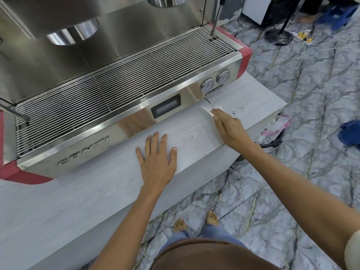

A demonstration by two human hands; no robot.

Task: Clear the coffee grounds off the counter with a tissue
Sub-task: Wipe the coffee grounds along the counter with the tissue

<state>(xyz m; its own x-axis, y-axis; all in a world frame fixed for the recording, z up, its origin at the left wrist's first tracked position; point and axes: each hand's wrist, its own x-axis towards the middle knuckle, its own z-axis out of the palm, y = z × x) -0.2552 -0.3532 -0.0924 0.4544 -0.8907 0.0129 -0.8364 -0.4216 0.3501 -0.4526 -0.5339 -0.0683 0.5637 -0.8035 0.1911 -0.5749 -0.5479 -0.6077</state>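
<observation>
Coffee grounds (238, 109): small dark specks scattered on the pale wood-grain counter (97, 191), just right of a white tissue (209, 110). Right hand (228, 126) presses the tissue flat, fingers straight. Left hand (156, 158) rests open, fingers spread, on the counter nearer, holding nothing.

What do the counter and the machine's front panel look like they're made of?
Counter: pale grey wood-grain surface, matte, probably laminate; printed-looking grain lines show. Front panel: brushed stainless steel, by its sheen and reflections.
</observation>
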